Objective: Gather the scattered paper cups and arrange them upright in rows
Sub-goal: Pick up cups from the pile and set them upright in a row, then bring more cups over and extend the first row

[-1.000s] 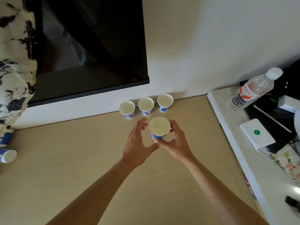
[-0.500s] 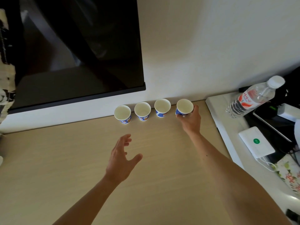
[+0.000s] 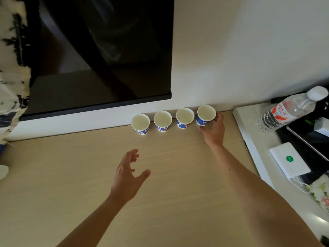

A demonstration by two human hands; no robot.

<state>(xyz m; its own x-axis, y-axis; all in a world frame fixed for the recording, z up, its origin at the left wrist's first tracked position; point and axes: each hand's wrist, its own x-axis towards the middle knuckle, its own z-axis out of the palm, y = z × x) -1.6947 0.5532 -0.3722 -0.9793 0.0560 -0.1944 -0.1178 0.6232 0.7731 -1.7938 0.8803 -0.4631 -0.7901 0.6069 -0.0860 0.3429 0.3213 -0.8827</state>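
Note:
Several blue-and-white paper cups stand upright in a row along the wall on the wooden table (image 3: pixel 71 184). The leftmost cup (image 3: pixel 141 124), a second cup (image 3: pixel 162 121) and a third cup (image 3: pixel 184 118) stand free. My right hand (image 3: pixel 213 130) grips the rightmost cup (image 3: pixel 205 115) at the row's right end, fingers curled round its side. My left hand (image 3: pixel 129 177) hovers over the table in front of the row, fingers spread and holding nothing. Another white cup (image 3: pixel 3 172) shows partly at the left edge.
A dark screen (image 3: pixel 99 56) hangs on the wall above the cups. To the right is a white counter (image 3: pixel 249 132) with a water bottle (image 3: pixel 292 111) lying on it, a white box with a green dot (image 3: pixel 289 162) and cables. Patterned fabric (image 3: pixel 12 68) hangs at the left.
A second ago both hands held one cup mid-table. My right hand carried it to the right end of the row by the wall; my left hand let go and stayed back.

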